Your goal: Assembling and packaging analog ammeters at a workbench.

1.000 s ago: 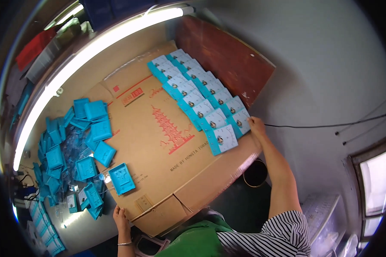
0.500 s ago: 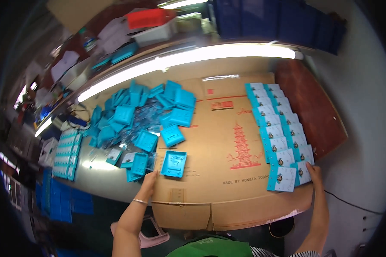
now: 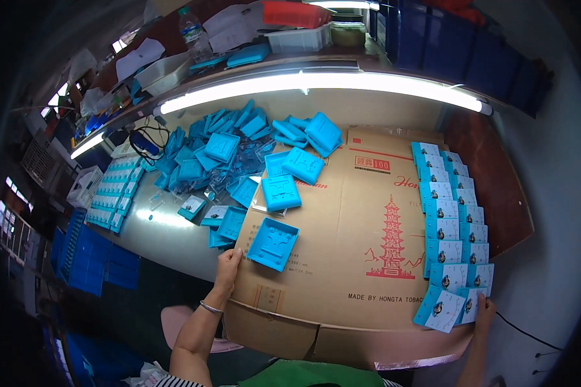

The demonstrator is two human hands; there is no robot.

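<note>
A flattened cardboard box [image 3: 329, 258] lies across the work table, its front flap bent down over the near edge. My left hand [image 3: 228, 266] is closed on its left edge, beside an open blue plastic case [image 3: 273, 244]. At the right edge my right hand [image 3: 485, 311] is closed on the cardboard, with the fingertips against the nearest unit of the right column [image 3: 473, 303]. Two overlapping columns of blue units with white printed faces run along this side. The nearest unit of the left column [image 3: 440, 309] sits askew.
Blue cases and clear plastic covers are heaped at the back left [image 3: 223, 148]. More finished-looking units [image 3: 116, 193] stand in rows at the far left. A lit tube lamp [image 3: 323, 81] hangs under a shelf holding trays. A reddish-brown board [image 3: 490, 187] leans at the right.
The view has shifted. The cardboard has come nearer to me with both hands at its edges, carrying the cases and units. The front unit of the left column has turned more askew.
</note>
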